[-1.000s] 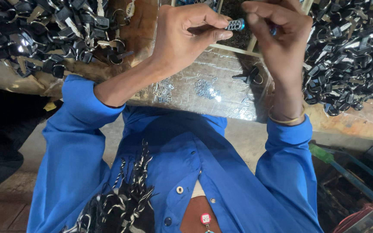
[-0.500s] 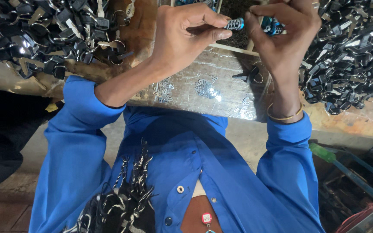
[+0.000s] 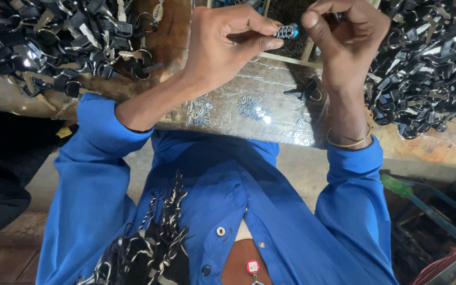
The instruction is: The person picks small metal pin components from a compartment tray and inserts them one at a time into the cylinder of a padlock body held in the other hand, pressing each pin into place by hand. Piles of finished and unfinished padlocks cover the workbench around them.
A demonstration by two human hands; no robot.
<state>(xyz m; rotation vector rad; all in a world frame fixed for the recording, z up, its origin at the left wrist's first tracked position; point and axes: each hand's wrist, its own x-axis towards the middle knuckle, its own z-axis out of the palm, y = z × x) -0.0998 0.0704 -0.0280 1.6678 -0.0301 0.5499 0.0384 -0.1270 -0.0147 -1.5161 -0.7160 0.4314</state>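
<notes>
My left hand [image 3: 228,45] pinches a small dark cylindrical part with a shiny blue-tinted end [image 3: 287,31] between thumb and fingertips, held above the workbench [image 3: 228,113]. Close beside it, my right hand [image 3: 347,39] is curled with its fingertips closed on a small dark piece at the top; what that piece is cannot be made out. A thin yellow band sits on the right wrist [image 3: 348,143]. Both arms wear blue sleeves.
Heaps of black-headed keys on rings lie at the left [image 3: 54,42] and right [image 3: 428,68] of the bench. One loose key [image 3: 304,94] and small metal bits [image 3: 249,105] lie on the shiny sheet. A wooden-framed tray [image 3: 291,58] sits behind the hands.
My right hand has curled tighter and pulled slightly away from the left. The cylindrical part stays in the left fingers.
</notes>
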